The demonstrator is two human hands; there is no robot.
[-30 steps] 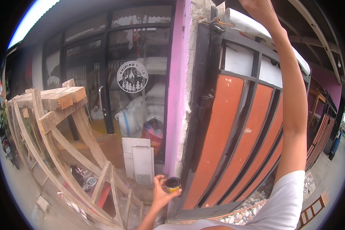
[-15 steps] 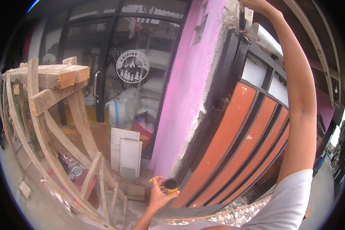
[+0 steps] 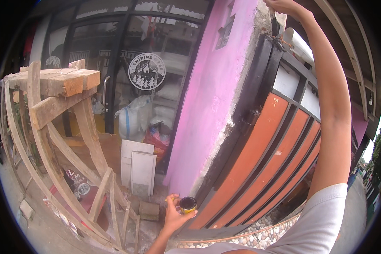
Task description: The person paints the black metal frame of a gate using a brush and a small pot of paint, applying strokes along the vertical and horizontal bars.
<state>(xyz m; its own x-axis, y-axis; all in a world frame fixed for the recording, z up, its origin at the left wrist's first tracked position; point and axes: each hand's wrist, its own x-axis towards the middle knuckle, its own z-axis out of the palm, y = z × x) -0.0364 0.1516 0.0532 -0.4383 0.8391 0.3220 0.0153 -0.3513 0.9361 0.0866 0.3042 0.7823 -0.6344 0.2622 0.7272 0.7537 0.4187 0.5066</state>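
Note:
Low in the middle, my left hand [image 3: 173,218] is closed around a small can [image 3: 188,205] with a yellow side and a dark inside. A bit of yellow shows by its fingertips; I cannot tell what it is. My right arm reaches high up. At the upper edge my right hand [image 3: 287,6], partly cut off, has its fingers closed by the top of the black gate post [image 3: 258,72]; what they hold, if anything, I cannot make out. From that post extends a gate with orange slats [image 3: 258,127] in a black frame.
A pink wall [image 3: 203,97] with a rough, chipped edge adjoins the post. Wooden scaffolding [image 3: 63,84] stands at the left before a dark glass door [image 3: 93,51]. White panels [image 3: 142,171] lean at the glass, near a block [image 3: 149,211]. Pebbled edging [image 3: 241,237] runs below the gate.
The view has shifted slightly, so wall and gate sit a little further right. My right hand has moved slightly at the top; my left hand still holds the can.

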